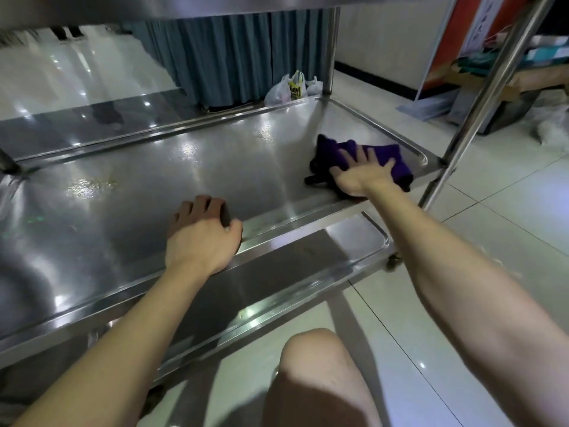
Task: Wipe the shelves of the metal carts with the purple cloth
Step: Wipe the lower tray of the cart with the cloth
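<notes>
The right hand [363, 174] lies flat, fingers spread and straight, pressing the purple cloth [397, 163] onto the cart's steel shelf [154, 180]. The cloth bunches under and beyond the fingertips, just beside the shelf's right rim and near its corner. Well apart, to the left and nearer the person, the left hand [200, 238] curls over the shelf's front rim. Beyond the right hand, the yellow print on the plastic bags [292, 87] and the characters on a red sign [446, 47] are too blurred to read.
</notes>
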The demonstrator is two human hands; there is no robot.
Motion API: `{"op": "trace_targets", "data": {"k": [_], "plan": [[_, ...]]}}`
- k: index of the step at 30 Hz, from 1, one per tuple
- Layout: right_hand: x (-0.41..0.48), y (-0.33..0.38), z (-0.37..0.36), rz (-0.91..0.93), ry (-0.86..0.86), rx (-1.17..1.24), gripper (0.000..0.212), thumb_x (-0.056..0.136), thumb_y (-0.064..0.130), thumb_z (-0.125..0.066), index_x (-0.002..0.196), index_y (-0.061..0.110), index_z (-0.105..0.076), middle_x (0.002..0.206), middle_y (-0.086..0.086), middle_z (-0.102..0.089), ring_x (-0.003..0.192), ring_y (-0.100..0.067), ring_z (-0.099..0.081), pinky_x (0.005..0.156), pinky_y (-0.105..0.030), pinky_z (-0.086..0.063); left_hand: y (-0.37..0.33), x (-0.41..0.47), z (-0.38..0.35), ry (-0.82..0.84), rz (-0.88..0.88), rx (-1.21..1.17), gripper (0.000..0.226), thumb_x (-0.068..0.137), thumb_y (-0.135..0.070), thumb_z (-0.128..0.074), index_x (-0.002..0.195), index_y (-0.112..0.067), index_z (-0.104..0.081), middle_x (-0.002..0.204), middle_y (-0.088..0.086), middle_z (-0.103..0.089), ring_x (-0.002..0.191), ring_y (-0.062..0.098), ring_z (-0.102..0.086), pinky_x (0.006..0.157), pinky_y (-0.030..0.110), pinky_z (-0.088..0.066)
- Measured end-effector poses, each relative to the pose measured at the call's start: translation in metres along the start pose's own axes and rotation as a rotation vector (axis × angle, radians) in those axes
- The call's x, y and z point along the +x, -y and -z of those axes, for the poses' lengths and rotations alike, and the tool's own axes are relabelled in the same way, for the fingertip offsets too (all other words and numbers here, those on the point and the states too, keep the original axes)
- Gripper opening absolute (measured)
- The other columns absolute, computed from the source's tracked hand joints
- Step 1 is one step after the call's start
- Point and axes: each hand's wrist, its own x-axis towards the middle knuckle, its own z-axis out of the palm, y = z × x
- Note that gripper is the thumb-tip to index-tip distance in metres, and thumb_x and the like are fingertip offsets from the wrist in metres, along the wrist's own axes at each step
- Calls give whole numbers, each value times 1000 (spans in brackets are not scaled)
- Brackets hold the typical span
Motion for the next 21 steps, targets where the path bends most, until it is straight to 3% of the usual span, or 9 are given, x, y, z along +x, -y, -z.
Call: {"op": "trace_targets", "data": {"k": [4,6,9,12,16,21], "plan": [[-78,72,-28,525,13,-2,70,98,72,-23,166,57,-18,181,12,-6,167,-18,-3,129,-66,6,0,-1,-1,-51,19,-30,35,103,-34,-47,129,-20,-66,139,9,-61,127,35,-53,107,47,-42],[-107,86,-34,631,0,25,63,103,69,-26,165,58,-24,180,13,-11,166,-13,-5,131,-61,7,-2,-6,5,-98,51,-117,34,105,-26,-46,130,-15,-67,137,12,-64,126,36,-55,108,47,-42],[-121,87,-28,593,1,39,58,109,64,-31,165,56,-25,180,13,-11,166,-12,-4,131,-60,8,4,-18,24,-187,57,-265,29,103,-19,-55,127,-14,-70,133,11,-65,127,35,-56,112,45,-43],[-120,84,-24,578,24,25,59,109,66,-31,166,56,-22,180,13,-9,167,-13,-3,131,-61,8,46,-25,48,-176,11,-153,30,102,-23,-60,129,-15,-70,131,14,-66,126,38,-56,113,48,-42],[-116,85,-24,543,52,27,62,106,72,-31,166,58,-21,180,15,-7,167,-14,-1,130,-64,7,140,-50,70,-76,96,56,47,99,-37,-50,138,-15,-65,139,17,-62,130,41,-54,113,53,-42],[-82,110,-21,358,109,-15,80,96,88,-28,168,56,-12,181,11,1,167,-22,7,125,-73,11,181,-74,65,-108,203,5,68,92,-51,-36,141,-13,-64,138,19,-63,129,43,-54,113,55,-41]]}}
